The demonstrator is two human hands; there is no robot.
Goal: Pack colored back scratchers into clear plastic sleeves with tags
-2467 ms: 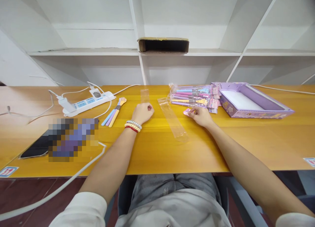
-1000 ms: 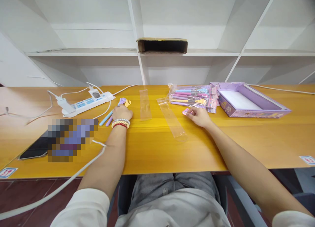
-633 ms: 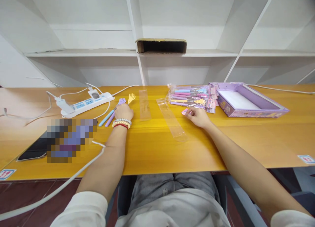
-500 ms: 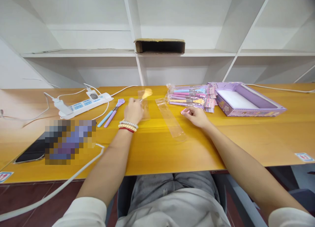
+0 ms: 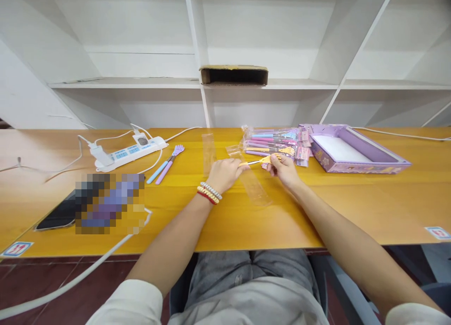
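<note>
A small yellow back scratcher [image 5: 254,162] with a hand-shaped head and a metal shaft stretches between my two hands. My left hand [image 5: 224,173], with bracelets at the wrist, is closed around its handle. At the head end, the fingers of my right hand [image 5: 283,169] pinch it, with a small pink piece [image 5: 264,166] showing under them. Below the scratcher lies a clear plastic sleeve [image 5: 256,189], flat on the table. Another clear sleeve [image 5: 208,146] lies behind my left hand. Behind my right hand are several back scratchers in clear packets [image 5: 269,142] with pink cards.
At right stands an open purple box [image 5: 362,166]. Blue and purple back scratchers [image 5: 165,167] lie left, near a white power strip [image 5: 132,152] with cables. A dark phone [image 5: 56,214] and a blurred-out item lie front left. A cardboard box [image 5: 234,76] sits on the shelf behind.
My left hand has moved right with the yellow back scratcher, which has swung to point at my right hand. My right fingers now touch its head. The view has shifted slightly.
</note>
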